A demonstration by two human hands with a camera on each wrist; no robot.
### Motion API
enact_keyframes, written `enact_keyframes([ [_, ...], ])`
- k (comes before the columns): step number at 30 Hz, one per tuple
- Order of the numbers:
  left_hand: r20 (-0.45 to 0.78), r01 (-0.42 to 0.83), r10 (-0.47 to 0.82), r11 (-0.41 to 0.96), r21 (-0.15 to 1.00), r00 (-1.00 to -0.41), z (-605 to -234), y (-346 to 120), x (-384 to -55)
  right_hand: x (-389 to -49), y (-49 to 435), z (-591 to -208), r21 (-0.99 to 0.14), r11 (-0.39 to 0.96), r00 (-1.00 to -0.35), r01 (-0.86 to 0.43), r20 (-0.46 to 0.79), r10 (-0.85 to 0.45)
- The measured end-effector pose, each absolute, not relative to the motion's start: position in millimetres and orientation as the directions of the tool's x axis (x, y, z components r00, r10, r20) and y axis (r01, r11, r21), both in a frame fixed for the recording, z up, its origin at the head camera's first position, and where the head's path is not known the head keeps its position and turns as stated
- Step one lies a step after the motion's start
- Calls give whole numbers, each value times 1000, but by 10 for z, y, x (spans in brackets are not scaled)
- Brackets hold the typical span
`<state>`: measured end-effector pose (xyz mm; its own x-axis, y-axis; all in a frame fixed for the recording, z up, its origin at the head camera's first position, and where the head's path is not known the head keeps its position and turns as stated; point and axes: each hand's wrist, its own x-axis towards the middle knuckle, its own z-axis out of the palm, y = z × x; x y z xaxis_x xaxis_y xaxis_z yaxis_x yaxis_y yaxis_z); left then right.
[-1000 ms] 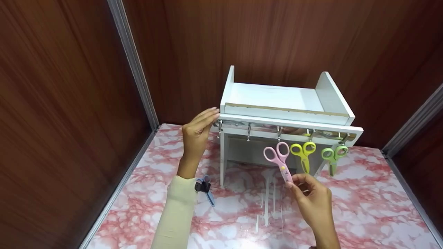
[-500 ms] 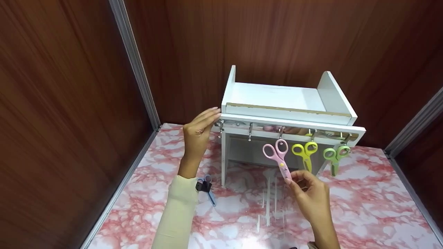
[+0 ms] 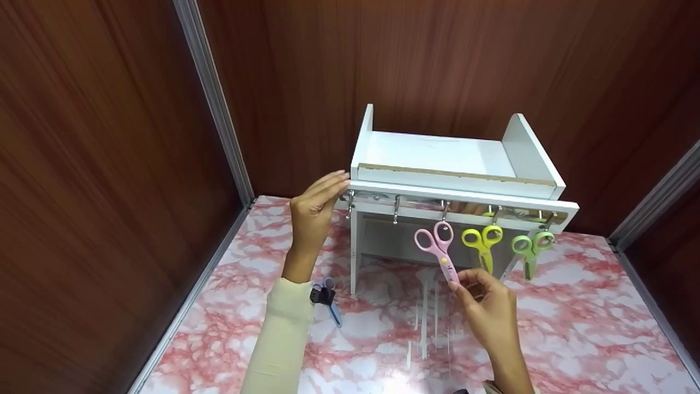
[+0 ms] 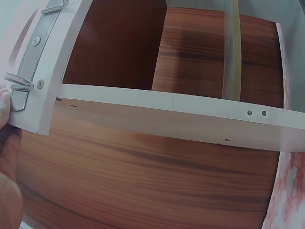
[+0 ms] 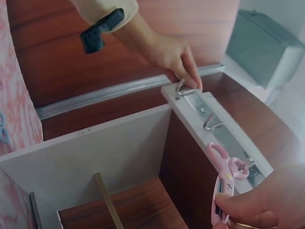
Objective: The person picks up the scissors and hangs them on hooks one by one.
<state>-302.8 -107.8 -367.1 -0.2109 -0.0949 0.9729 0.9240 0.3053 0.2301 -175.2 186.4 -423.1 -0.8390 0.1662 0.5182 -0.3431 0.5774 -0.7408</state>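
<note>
Thumb and fingers of my right hand [image 3: 486, 306] pinch pink scissors [image 3: 444, 262] near the blade end, handles up. The tip of the middle hook [image 3: 445, 210] shows in line with the right handle loop; whether it passes through, I cannot tell. Yellow scissors [image 3: 482, 241] and green scissors [image 3: 530, 249] hang from the two hooks to the right. My left hand [image 3: 314, 210] holds the left end of the white hook rail [image 4: 52, 71], thumb in front and fingers behind. The two left hooks, one of them a metal hook [image 5: 212, 123], carry nothing.
The rail fronts a white shelf unit [image 3: 437, 156] on a red-and-white marbled table [image 3: 235, 328]. Blue scissors [image 3: 334, 314] lie on the table, partly hidden by the left wrist's black camera [image 3: 322, 295]. Brown wood-grain panels [image 3: 437, 65] stand behind and at both sides.
My right hand has moved the pink scissors slightly up and left, bringing the right loop over the middle hook's tip. The left hand stays on the rail's end.
</note>
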Motion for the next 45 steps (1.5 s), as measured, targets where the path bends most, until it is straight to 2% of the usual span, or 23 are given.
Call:
enact_keyframes([
  [13, 968, 918, -84, 306, 251, -237, -3668, -1082, -3012, -1816, 1846, -4354, -735, 559, -807, -385, 562, 183],
  [20, 971, 924, -84, 298, 238, -223, -3687, -1085, -3037, -1857, 1848, -4418, -735, 544, -785, -405, 585, 205],
  [29, 968, 918, -77, 305, 252, -240, -3666, -1093, -3015, -1905, 1863, -4493, -712, 567, -765, -415, 610, 207],
  [45, 966, 921, -90, 294, 257, -241, -3680, -1087, -3015, -1970, 1889, -4616, -739, 562, -809, -372, 555, 194],
])
